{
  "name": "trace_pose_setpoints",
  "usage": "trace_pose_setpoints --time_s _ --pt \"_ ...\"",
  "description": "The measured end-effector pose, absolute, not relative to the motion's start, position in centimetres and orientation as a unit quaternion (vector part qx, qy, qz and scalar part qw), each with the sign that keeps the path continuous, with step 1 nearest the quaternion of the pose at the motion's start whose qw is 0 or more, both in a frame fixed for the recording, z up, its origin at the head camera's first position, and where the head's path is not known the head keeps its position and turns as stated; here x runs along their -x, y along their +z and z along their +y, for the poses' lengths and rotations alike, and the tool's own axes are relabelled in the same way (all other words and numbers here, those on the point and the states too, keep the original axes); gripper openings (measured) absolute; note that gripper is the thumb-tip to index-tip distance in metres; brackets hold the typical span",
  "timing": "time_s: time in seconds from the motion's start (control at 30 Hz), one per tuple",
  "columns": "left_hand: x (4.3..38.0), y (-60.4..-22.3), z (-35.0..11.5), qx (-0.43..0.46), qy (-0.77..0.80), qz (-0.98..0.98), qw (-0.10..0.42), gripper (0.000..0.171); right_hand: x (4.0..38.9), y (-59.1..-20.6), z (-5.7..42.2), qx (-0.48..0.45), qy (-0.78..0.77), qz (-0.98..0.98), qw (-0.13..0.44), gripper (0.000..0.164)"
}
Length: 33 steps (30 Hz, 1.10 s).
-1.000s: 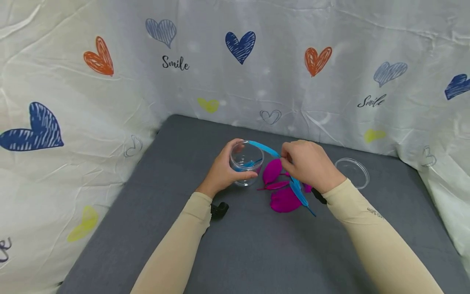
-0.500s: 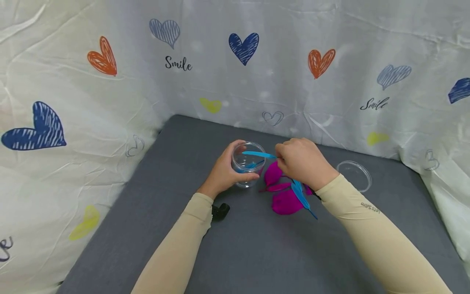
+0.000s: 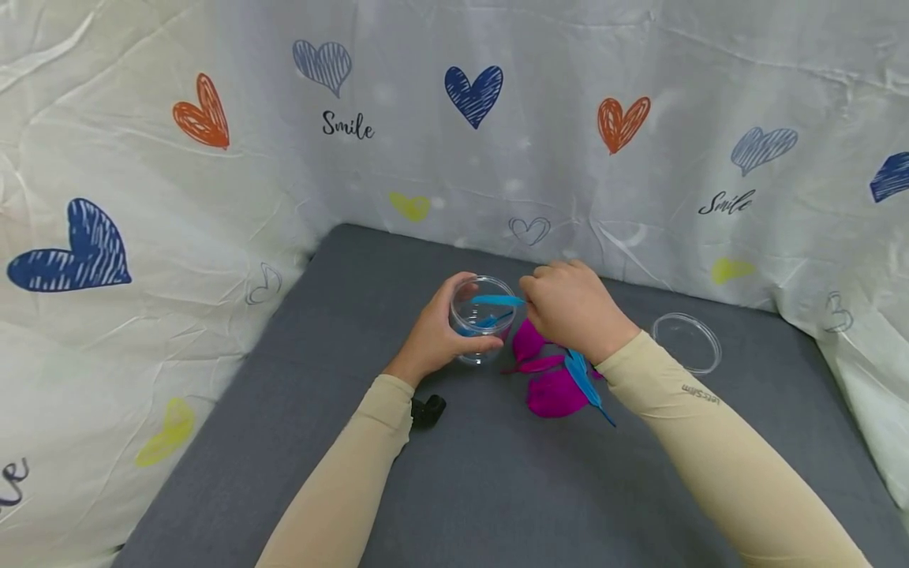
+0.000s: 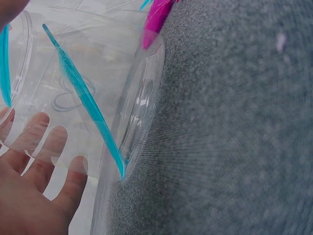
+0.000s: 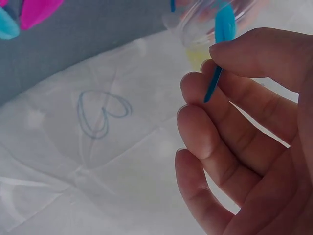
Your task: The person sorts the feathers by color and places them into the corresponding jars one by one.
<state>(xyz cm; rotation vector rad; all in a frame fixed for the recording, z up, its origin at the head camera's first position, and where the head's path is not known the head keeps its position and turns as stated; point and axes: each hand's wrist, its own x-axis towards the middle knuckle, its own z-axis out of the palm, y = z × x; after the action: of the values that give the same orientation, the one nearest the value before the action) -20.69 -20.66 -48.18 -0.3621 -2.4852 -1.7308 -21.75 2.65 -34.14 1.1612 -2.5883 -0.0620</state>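
Jar (image 3: 483, 313) in left hand (image 3: 439, 331), fingers spread wide round its wall; blue feather (image 4: 90, 105) inside. Right hand (image 3: 571, 306) pinches second feather (image 5: 225, 27) near quill end, tip at jar mouth. Pink feathers (image 3: 557, 394) on table (image 3: 490, 489) nearby.

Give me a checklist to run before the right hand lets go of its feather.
1. Jar steady: ok. The left hand grips the clear jar.
2. Mouth uncovered: ok. The lid lies apart on the grey table.
3. Feather secure: ok. The right hand pinches the held blue feather near its quill end.
4. Feather tip below the rim: cannot tell. In the head view it overlaps the mouth.
5. Every feather packed: not ok. One blue feather leans inside; magenta feathers and a loose blue feather lie outside.
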Motion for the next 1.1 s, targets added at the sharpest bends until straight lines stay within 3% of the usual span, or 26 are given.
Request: trace_pose_setpoints --time_s 0.37,0.8,1.1 --pt "20.8 -48.2 -20.7 0.120 -0.578 -0.806 0.039 0.109 22.2 -34.8 0.5 -0.417 -0.054 -0.894 0.159 0.005" --pt "20.9 -48.2 -20.8 0.120 -0.582 -0.803 0.042 0.108 22.6 -35.2 -1.2 -0.417 -0.067 -0.895 0.141 0.005" --pt "20.7 -48.3 -20.9 0.123 -0.577 -0.807 0.040 0.107 22.9 -36.3 -2.1 -0.421 -0.081 -0.887 0.170 0.007"
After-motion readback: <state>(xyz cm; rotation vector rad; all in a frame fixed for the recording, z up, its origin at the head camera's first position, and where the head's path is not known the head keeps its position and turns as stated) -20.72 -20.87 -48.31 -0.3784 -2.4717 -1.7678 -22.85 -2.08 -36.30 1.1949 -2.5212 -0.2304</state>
